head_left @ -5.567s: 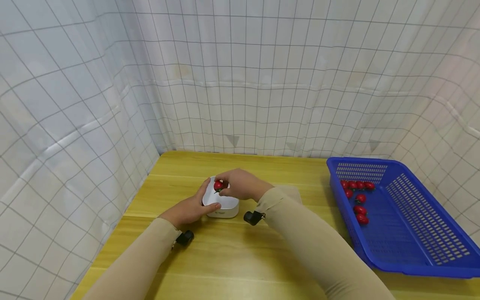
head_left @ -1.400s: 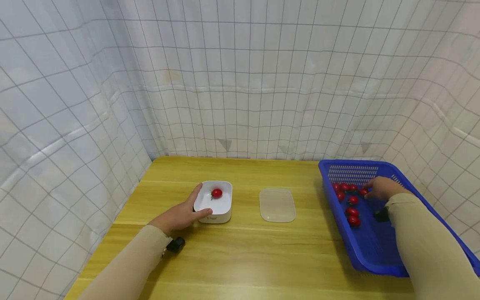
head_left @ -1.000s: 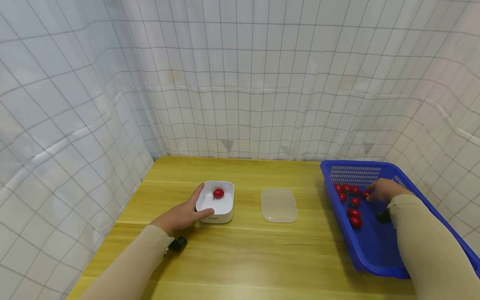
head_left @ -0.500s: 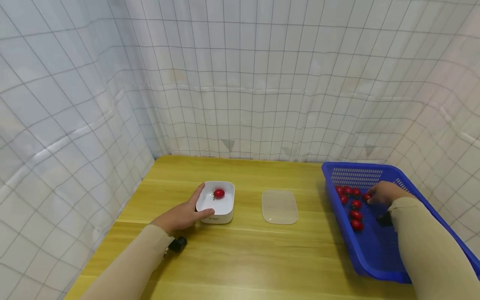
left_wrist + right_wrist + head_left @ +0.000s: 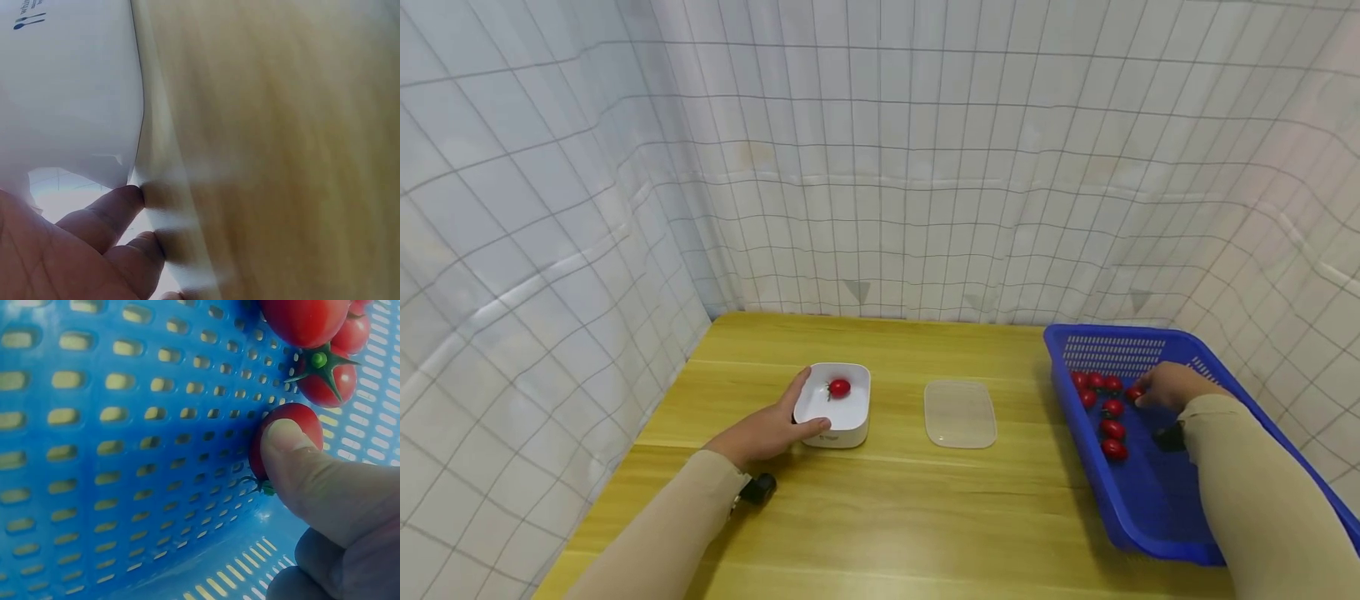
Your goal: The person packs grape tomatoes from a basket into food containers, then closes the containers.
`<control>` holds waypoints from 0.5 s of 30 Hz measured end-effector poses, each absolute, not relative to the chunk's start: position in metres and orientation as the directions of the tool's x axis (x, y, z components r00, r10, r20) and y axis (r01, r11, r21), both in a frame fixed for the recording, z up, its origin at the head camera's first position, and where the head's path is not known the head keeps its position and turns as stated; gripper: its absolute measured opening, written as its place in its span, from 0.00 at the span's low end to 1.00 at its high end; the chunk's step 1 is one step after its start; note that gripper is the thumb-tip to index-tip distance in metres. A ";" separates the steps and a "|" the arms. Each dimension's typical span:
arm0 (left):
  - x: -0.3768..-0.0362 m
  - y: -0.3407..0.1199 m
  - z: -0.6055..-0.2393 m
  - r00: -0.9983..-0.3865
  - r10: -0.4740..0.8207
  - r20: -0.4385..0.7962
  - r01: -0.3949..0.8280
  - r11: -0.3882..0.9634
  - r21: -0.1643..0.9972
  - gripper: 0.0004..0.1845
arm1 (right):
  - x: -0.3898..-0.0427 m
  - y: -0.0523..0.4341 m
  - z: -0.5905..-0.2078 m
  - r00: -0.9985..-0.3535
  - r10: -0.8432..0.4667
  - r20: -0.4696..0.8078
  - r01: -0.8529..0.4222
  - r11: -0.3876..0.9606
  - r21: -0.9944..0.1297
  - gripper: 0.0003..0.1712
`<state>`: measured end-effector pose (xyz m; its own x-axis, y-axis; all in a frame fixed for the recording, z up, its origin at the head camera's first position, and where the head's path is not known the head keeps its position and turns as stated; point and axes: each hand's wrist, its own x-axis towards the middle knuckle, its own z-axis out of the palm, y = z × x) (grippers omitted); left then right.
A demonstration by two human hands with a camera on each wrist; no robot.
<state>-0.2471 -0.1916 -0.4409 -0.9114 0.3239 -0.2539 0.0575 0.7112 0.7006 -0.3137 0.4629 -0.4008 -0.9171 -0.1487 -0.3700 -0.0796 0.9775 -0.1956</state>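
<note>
My left hand (image 5: 767, 432) grips the left side of a square white food container (image 5: 844, 437), its thumb over the front rim. In the left wrist view, fingertips (image 5: 128, 199) reach down beside the container's corner to the table. One red cherry tomato (image 5: 840, 388) with a green stem lies inside. Over at the blue basket, my right hand (image 5: 1172, 387) pinches another cherry tomato (image 5: 306, 422); the right wrist view shows the thumb (image 5: 284, 439) pressed on it, the opposing fingertip hidden. This tomato lies low against the basket's slotted surface.
The blue slotted basket (image 5: 1108, 500) stands at the table's right and holds several more cherry tomatoes (image 5: 1112, 429) along its left side. A translucent square lid (image 5: 959, 414) lies flat between container and basket. A white checked curtain (image 5: 880, 208) surrounds the wooden table (image 5: 895, 517).
Earliest, my right hand held a tomato over the container; now that tomato lies inside and the hand is in the basket at another. My left hand stays on the container.
</note>
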 end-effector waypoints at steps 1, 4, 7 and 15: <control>-0.247 -0.191 -0.441 -0.911 0.326 -0.254 0.058 0.711 0.701 0.59 | -0.313 0.463 -0.401 -0.917 -0.152 -0.370 -0.082 0.977 -0.197 0.25; -0.248 -0.191 -0.441 -0.909 0.329 -0.255 0.061 0.711 0.701 0.59 | -0.310 0.465 -0.401 -0.917 -0.170 -0.361 -0.103 0.975 -0.199 0.23; -0.248 -0.191 -0.441 -0.909 0.329 -0.256 0.059 0.708 0.703 0.59 | -0.309 0.468 -0.399 -0.916 -0.208 -0.343 -0.149 0.970 -0.192 0.21; -0.247 -0.192 -0.439 -0.912 0.324 -0.251 0.058 0.709 0.703 0.59 | -0.302 0.474 -0.374 -0.935 -0.253 -0.249 -0.224 0.965 -0.139 0.21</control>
<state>-0.2473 -0.1923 -0.4394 -0.9120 0.3240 -0.2514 0.0582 0.7091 0.7027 -0.3015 0.4737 -0.3742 -0.9347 -0.2531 -0.2494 -0.2240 0.9646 -0.1394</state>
